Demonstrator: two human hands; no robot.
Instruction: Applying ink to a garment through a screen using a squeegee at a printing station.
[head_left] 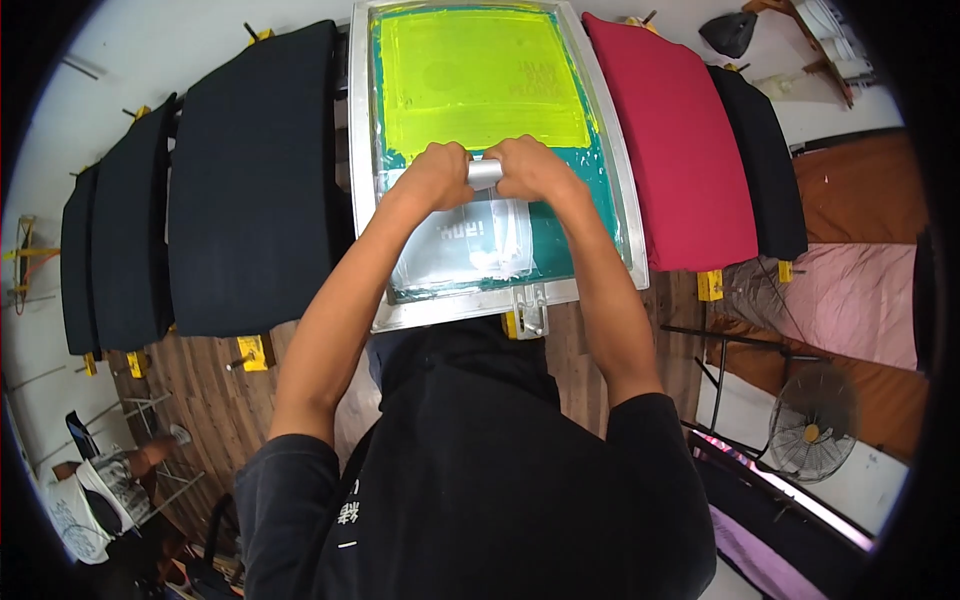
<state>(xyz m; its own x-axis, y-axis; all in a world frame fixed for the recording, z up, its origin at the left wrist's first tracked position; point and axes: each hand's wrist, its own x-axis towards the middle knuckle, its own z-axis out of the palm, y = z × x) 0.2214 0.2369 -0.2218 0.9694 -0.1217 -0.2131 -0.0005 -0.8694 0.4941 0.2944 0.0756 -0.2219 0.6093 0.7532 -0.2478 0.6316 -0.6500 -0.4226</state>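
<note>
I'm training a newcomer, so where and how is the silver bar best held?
Probably along its length with both hands, from the wearer's near side. The silver bar runs left to right, leaving room for the left hand and right hand with a short bare middle between.

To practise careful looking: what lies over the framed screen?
Yellow ink covers its far part; left hand and right hand grip a silver bar. The screen beneath the hands is hidden.

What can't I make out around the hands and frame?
Head view:
Ends of the silver bar: hidden by the left hand and right hand.
Whatever lies beneath the metal frame: covered by the frame and its inked screen.
Both palms: turned away from the camera, around the bar.
</note>
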